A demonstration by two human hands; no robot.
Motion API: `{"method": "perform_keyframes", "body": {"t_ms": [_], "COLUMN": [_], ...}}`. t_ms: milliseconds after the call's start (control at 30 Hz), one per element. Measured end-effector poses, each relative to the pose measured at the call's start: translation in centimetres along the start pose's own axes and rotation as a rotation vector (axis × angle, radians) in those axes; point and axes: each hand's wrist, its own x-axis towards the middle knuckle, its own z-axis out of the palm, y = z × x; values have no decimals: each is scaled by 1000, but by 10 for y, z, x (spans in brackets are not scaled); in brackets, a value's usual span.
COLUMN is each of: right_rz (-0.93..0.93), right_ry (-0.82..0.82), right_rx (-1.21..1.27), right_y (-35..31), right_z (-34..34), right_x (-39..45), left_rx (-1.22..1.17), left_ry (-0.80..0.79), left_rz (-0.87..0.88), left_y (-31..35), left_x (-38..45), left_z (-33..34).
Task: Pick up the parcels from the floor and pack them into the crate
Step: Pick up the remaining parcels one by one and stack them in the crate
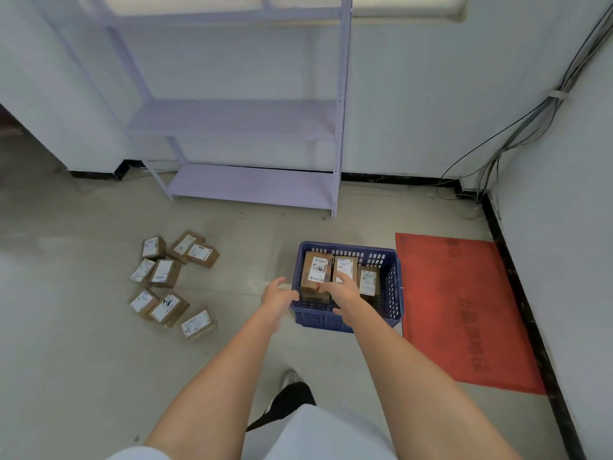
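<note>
Three parcels [317, 270] stood upright along far side of crate [394, 295], labels facing up, side by side & touching. Fourth parcel [314, 294] sat at crate's near-left, between both hands, lower than the others. Left hand [278, 295] at crate's left rim, fingers curled toward that parcel's left end; couldn't tell if really gripping or just touching. Right hand [345, 288] over crate middle, fingers spread fairly straight, laid against parcel's right side & in front of middle upright one. Grip on right: spread, not pinching.

Nine more parcels [166, 282] lay loose on floor [83, 327] well left of crate, in a rough cluster, some touching, white labels up.

Crate blue, slotted walls, on floor just beside red mat [464, 310] at right. Pale shelf unit [252, 127] against wall behind, w/ cables [517, 134] running down right corner. Shoe [289, 380] & dark trouser leg seen btwn forearms.
</note>
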Motion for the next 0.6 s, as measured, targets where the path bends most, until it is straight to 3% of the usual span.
{"method": "perform_keyframes", "body": {"t_ms": [300,600], "right_rz": [-17,97], "right_ry": [7,-26], "right_rx": [-78,27], "right_y": [6,4], "right_z": [96,291], "right_x": [-2,-8], "left_rx": [-20,37], "left_ry": [-50,-28], "left_rz": [16,5], "left_y": [-6,-13], "left_x": [38,94], "left_z": [-96,-275]}}
